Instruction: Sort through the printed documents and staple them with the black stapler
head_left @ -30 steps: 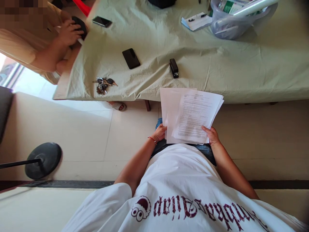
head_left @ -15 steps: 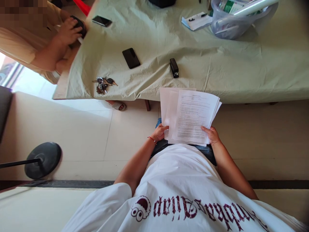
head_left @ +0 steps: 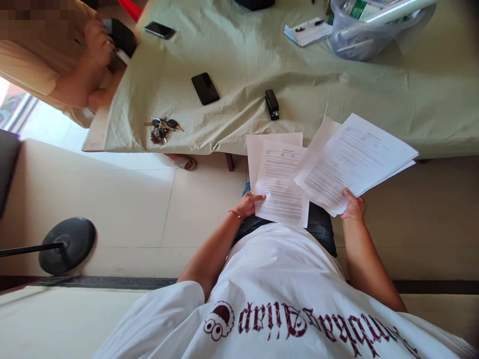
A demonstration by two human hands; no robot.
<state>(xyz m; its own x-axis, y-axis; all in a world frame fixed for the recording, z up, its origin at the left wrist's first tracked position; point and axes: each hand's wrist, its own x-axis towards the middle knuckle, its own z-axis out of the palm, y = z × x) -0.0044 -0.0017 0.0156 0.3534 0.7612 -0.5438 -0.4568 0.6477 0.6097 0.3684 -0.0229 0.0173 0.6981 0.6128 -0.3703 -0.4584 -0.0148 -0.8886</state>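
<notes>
Between thumb and fingers, my left hand (head_left: pixel 250 204) grips printed sheets (head_left: pixel 281 182) by their lower left edge, over my lap. A separate stack of printed sheets (head_left: pixel 361 159) is pinched at its lower right edge by my right hand (head_left: pixel 352 205). That stack is tilted to the right, and its lower left part lies close to or over the left sheets. Whether the two sets touch cannot be made out. Beyond the papers, a black stapler (head_left: pixel 272 104) rests on the cloth-covered table (head_left: pixel 239 65).
On the table are a black phone (head_left: pixel 205 89), a bunch of keys (head_left: pixel 163 129), another phone (head_left: pixel 159 30), a notepad with a pen (head_left: pixel 307 32) and a plastic basket (head_left: pixel 362 42). A person (head_left: pixel 75 75) sits at the left end. A round black stand base (head_left: pixel 67 245) is on the floor.
My right hand has moved right with its stack, which has swung clear of most of the left sheets and tilted. A printed page now shows in my left hand. The other person's hand shifted.
</notes>
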